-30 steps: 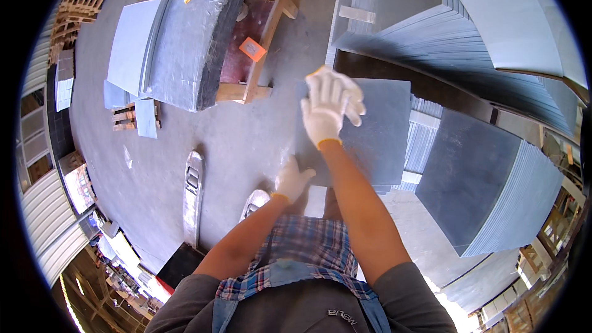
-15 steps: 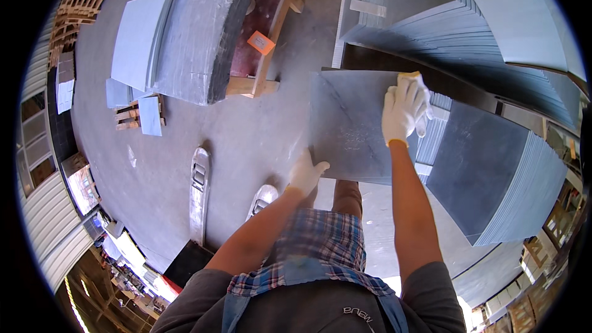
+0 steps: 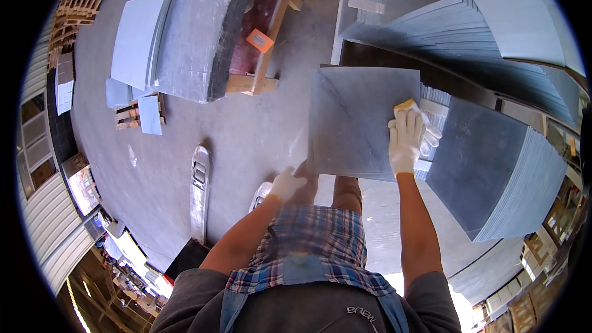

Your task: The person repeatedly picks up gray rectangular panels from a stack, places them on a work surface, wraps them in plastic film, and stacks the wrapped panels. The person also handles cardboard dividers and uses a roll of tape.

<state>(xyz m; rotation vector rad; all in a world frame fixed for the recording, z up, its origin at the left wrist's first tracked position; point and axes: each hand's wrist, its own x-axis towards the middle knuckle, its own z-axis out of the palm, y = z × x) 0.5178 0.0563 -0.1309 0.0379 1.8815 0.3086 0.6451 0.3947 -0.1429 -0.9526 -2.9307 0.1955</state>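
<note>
Grey slab (image 3: 361,120) now held farther right vs. 1 s ago, in front of leaning stacks. Right hand (image 3: 408,139) has slid from slab's upper left area to its right edge, w/ yellow sponge (image 3: 404,105) now showing at fingertips. Left hand (image 3: 287,184) has moved right & lower, to slab's bottom-left corner. Shoe (image 3: 261,193) closer to that hand.

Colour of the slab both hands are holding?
Grey slab, faint pale veins; head view.
</note>
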